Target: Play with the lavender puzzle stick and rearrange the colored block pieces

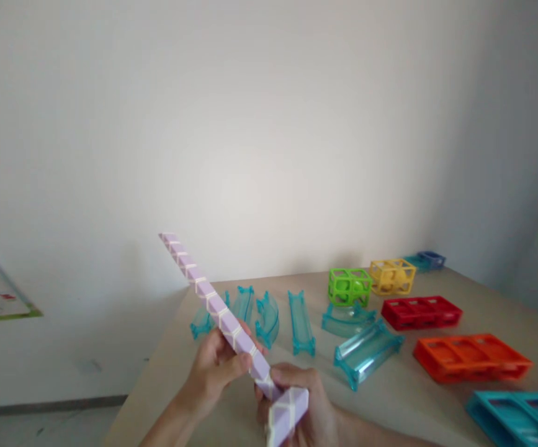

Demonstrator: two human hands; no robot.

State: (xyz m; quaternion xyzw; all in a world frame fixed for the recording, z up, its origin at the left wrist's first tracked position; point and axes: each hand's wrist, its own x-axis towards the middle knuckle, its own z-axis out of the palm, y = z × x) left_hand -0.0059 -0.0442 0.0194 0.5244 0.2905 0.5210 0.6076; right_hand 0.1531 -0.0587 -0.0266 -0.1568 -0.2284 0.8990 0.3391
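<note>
A long lilac twisty snake puzzle (222,320) with pale seams rises in a straight line toward the upper left. Its lower end (290,413) is bent off to one side, close to me. My left hand (217,363) is closed around the straight stretch, with the thumb lying along it. Farther down, my right hand (308,394) grips the puzzle by the bend, thumb on top. Some fingers of both hands are hidden behind the segments. The puzzle is held up over the table.
On the table (166,379) lie several clear teal track pieces (301,323). To the right are a green cage block (350,287), a yellow one (392,277), and red (421,312), orange (473,358) and blue (524,413) frames. A wall stands behind.
</note>
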